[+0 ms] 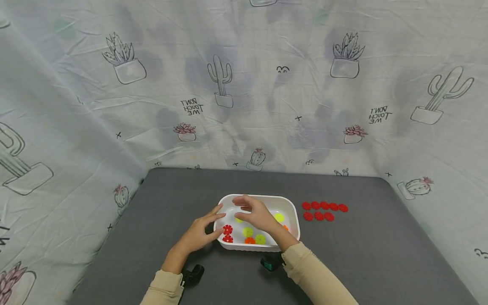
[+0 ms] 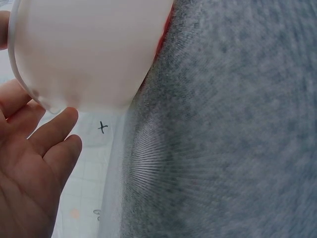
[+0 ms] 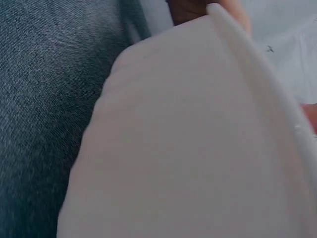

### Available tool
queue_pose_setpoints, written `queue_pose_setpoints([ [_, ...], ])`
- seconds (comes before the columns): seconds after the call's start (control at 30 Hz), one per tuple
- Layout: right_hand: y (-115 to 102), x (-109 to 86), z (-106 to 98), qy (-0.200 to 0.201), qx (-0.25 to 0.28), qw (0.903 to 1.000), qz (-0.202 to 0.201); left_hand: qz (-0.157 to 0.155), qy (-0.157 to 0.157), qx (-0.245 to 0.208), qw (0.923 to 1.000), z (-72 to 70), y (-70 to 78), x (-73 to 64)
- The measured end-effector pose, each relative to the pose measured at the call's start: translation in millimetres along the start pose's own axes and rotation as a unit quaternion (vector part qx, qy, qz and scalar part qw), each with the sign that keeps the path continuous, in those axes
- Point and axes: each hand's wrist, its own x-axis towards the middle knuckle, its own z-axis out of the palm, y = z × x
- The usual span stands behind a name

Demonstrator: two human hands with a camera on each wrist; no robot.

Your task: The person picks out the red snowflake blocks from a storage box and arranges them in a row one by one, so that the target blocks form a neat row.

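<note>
A white plastic tub (image 1: 259, 247) stands on the grey table with notched, flower-shaped discs inside. Red discs (image 1: 227, 230) lie at its left end, yellow-green discs (image 1: 248, 232) and an orange disc (image 1: 249, 240) nearer the middle. My left hand (image 1: 197, 234) rests at the tub's left end, fingers spread over the rim; the left wrist view shows two fingers (image 2: 57, 131) outside the wall. Above the tub's middle hovers my right hand (image 1: 260, 217), thumb and fingers apart, with nothing seen between them. Its forearm hides part of the tub. The tub's wall (image 3: 173, 129) fills the right wrist view.
Right of the tub, several red discs (image 1: 324, 205) lie flat on the table (image 1: 366, 254) in two rows. A white cloth with cactus drawings (image 1: 244, 127) hangs behind and at both sides. Dark wrist devices (image 1: 193, 275) sit below both hands.
</note>
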Motion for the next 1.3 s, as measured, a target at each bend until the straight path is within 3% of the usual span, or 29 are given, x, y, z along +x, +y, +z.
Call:
queue_pose_setpoints([
  [0.3, 6.1, 14.9, 17.8, -0.073, -0.023, 0.9943, 0.074, 0.011, 0.0, -0.005, 0.9999, -1.0, -1.6, 0.3],
  [0.5, 9.8, 15.0, 24.7, -0.089, -0.036, 0.9905, 0.099, 0.008, -0.001, -0.005, 1.0, -0.9, -1.1, 0.9],
  [0.9, 20.1, 14.0, 34.5, -0.11, -0.079, 0.9845, 0.112, 0.015, 0.0, -0.007, 0.9999, -0.2, -3.6, -1.3],
  [1.3, 25.7, 15.5, 39.8, -0.125, -0.14, 0.9777, 0.095, 0.023, 0.001, 0.0, 0.9997, 0.1, -4.1, -0.5],
])
